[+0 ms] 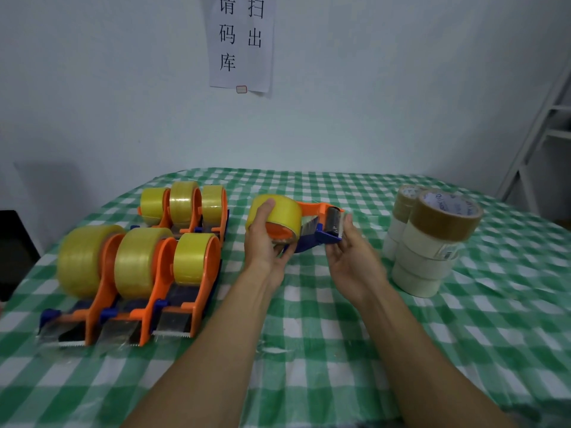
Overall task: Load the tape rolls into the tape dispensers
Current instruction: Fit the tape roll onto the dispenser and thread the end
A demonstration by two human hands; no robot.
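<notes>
An orange and blue tape dispenser (pixel 318 225) lies on its side at the middle of the table with a yellow tape roll (pixel 279 213) on its hub. My left hand (pixel 267 242) grips that roll, thumb over its top. My right hand (pixel 352 251) holds the dispenser's blue cutter end, fingers reaching up beside the roller. Several loaded dispensers (pixel 139 267) stand in two rows on the left. A stack of white and brown tape rolls (pixel 432 242) stands on the right.
A green and white checked cloth (pixel 309 335) covers the table. A paper sign (pixel 241 41) hangs on the wall behind. A white shelf frame (pixel 543 125) stands at the far right. A dark object (pixel 12 251) sits off the table's left edge.
</notes>
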